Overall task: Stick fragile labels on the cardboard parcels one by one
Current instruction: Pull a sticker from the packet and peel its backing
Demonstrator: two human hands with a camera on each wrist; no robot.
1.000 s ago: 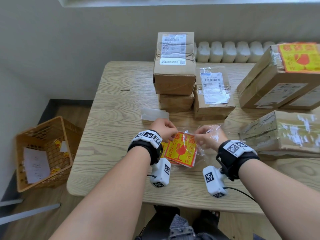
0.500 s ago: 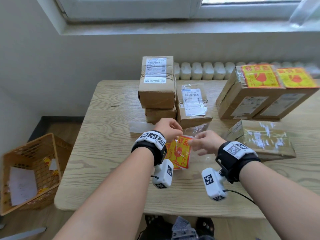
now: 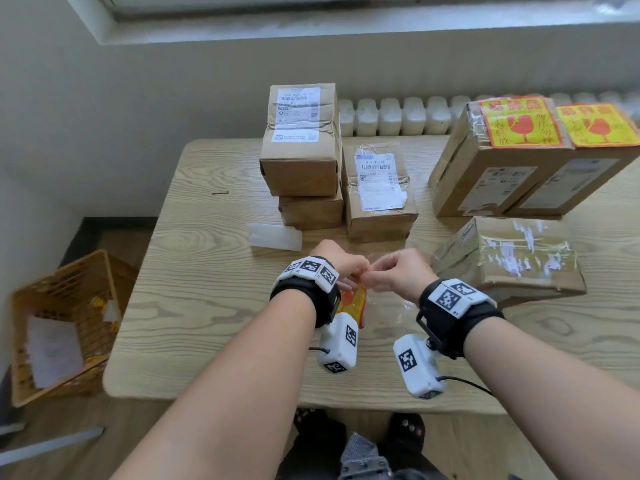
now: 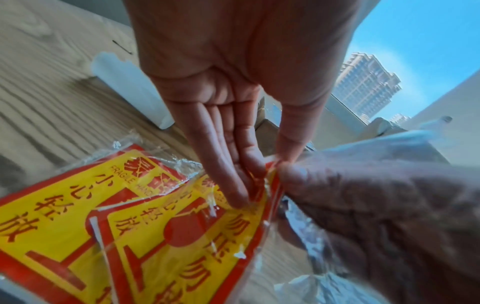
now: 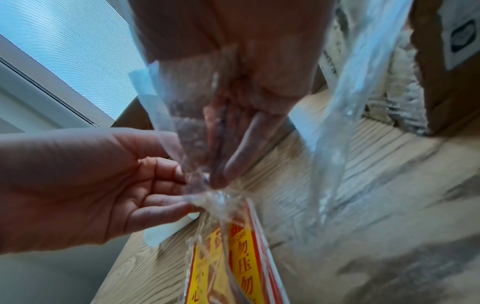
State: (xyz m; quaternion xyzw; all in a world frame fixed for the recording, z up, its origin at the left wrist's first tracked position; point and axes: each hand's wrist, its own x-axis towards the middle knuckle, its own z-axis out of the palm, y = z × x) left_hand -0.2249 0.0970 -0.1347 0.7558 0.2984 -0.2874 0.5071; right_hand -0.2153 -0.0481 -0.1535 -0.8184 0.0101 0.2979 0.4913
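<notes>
Left hand (image 3: 341,268) pinches the top edge of the yellow-and-red labels (image 4: 166,232) between thumb and fingertips, the other fingers lying straight along them. Right hand (image 3: 398,273), knuckle to knuckle with it, pinches the clear bag (image 5: 207,127) that wraps the labels, its fingers curled into the crinkled plastic. Both hands are raised above the worktop (image 3: 207,292), and the labels hang down edge-on below the left wrist.

Just beyond the hands stands a stack of two parcels (image 3: 303,157), with a third parcel (image 3: 379,192) touching it on the right. Beside the right hand lies a flat parcel (image 3: 512,258) covered in shiny tape. Farther off on that side, two tall parcels (image 3: 498,168) lean side by side, each with a fragile label already on its top face. Near the left hand, a white backing strip (image 3: 275,236) lies on the worktop. Well left and below, an orange basket (image 3: 83,271) sits on the floor with paper inside.
</notes>
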